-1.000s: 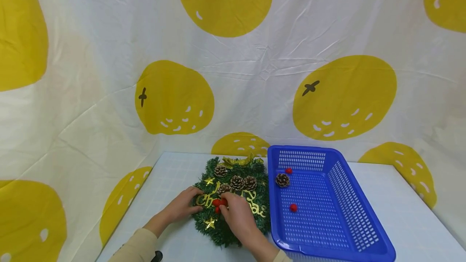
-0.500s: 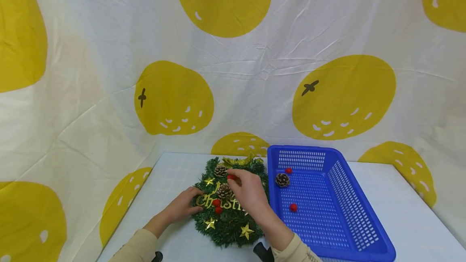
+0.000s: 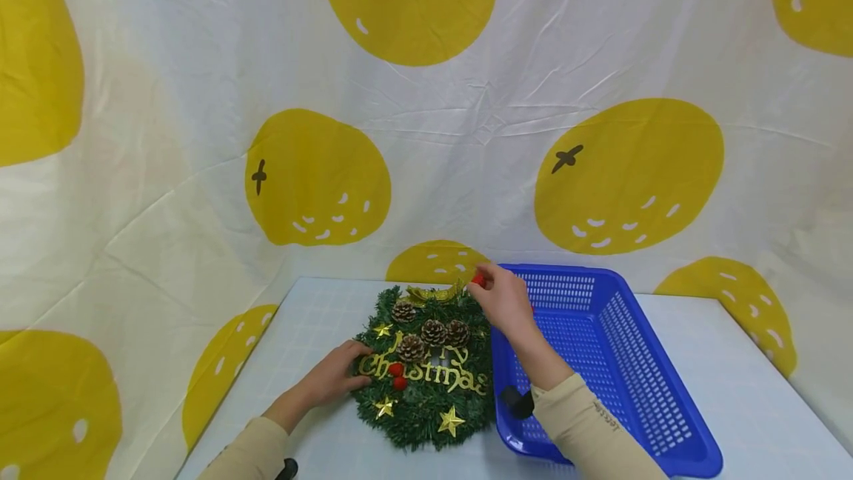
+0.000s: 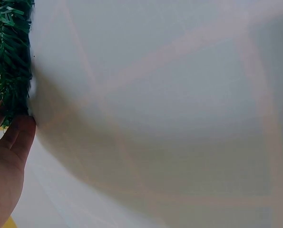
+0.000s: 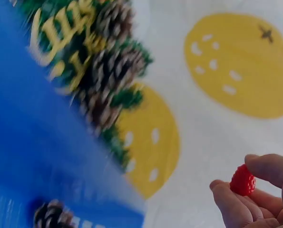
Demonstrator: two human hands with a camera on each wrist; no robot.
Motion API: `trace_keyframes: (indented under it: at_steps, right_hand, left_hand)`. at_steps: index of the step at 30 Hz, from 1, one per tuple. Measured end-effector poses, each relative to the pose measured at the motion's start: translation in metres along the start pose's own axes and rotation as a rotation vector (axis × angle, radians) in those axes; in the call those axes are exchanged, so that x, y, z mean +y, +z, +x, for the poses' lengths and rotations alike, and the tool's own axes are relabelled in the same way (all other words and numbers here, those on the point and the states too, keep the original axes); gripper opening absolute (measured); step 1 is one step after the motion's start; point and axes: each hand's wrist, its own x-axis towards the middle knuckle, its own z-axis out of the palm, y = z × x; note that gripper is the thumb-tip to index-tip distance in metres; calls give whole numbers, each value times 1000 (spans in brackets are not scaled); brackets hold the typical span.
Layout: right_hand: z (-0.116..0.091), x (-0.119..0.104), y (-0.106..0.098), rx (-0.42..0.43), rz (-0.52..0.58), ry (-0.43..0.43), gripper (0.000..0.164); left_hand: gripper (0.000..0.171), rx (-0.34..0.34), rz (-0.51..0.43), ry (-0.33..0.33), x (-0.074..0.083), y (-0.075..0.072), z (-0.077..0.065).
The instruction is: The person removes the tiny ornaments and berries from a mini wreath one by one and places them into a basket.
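Note:
My right hand (image 3: 504, 301) pinches a small red artificial berry (image 5: 243, 181) between thumb and fingers, raised above the basket's far left corner beside the wreath. A green Christmas wreath (image 3: 426, 417) lies on the table with gold "Merry Christmas" lettering (image 3: 443, 376), gold stars (image 3: 451, 421) and several pinecones (image 3: 410, 348). Two red berries (image 3: 398, 384) sit on its left part, over the lettering. At the wreath's left edge, my left hand (image 3: 335, 374) holds the greenery with bent fingers. In the left wrist view its fingertips (image 4: 24, 124) touch the rim; the rest is cut off.
A blue perforated basket (image 3: 640, 347) stands right beside the wreath. Inside it, a pinecone (image 5: 53, 214) shows in the right wrist view, and my right arm covers part of the basket. A white curtain with yellow fruit prints (image 3: 629, 176) hangs behind the table.
My right hand has lifted a red berry off the wreath's lettering and carried it up and right to the basket's far left corner. My left hand has stayed in place.

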Motion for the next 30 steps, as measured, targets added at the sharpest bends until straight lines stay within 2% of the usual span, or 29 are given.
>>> trace_keyframes:
  at_steps: [6, 13, 18, 22, 30]
  right_hand:
    - [15, 28, -11, -30, -97, 43, 38]
    - [22, 58, -21, -37, -181, 77, 37]
    - [24, 75, -23, -66, -254, 91, 14]
    - [25, 86, -22, -77, -304, 84, 17]
    - [26, 96, -18, -129, -340, 96, 14]
  left_hand:
    - [46, 29, 26, 29, 1, -1, -2]
    - [48, 0, 16, 11, 0, -1, 0]
    - [49, -9, 26, -11, -3, 2, 1]
    - [49, -10, 14, -16, -3, 2, 1]
    - [49, -8, 27, -15, -1, 2, 1]
